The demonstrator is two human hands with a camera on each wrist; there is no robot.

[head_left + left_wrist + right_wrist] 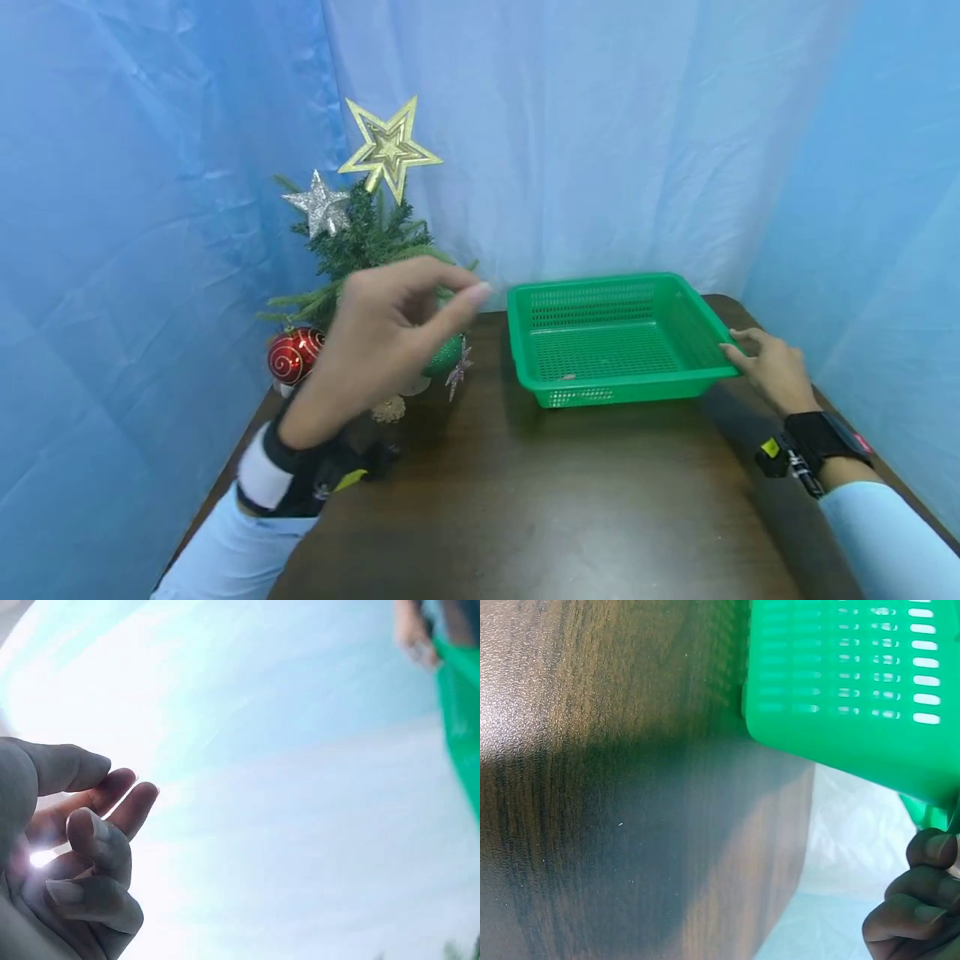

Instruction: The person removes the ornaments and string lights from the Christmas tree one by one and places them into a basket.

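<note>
My left hand (382,325) is raised in front of a small artificial Christmas tree (367,237). Its fingers are loosely curled, thumb near the fingertips, and nothing shows between them in the left wrist view. On the right, my right hand (776,371) grips the near right corner of a green plastic basket (626,386) by the rim. In the right wrist view, curled fingers (919,892) sit beside the basket's slotted wall (840,731). A small pinkish piece (568,377) lies inside the basket near the front; its kind is unclear.
A gold star (388,150) tops the tree beside a silver glitter star (322,204). Lower down hang a red ball (291,357), a green ball (447,357) and a glittery star ornament (459,368). Blue curtains surround the dark wooden table (540,500).
</note>
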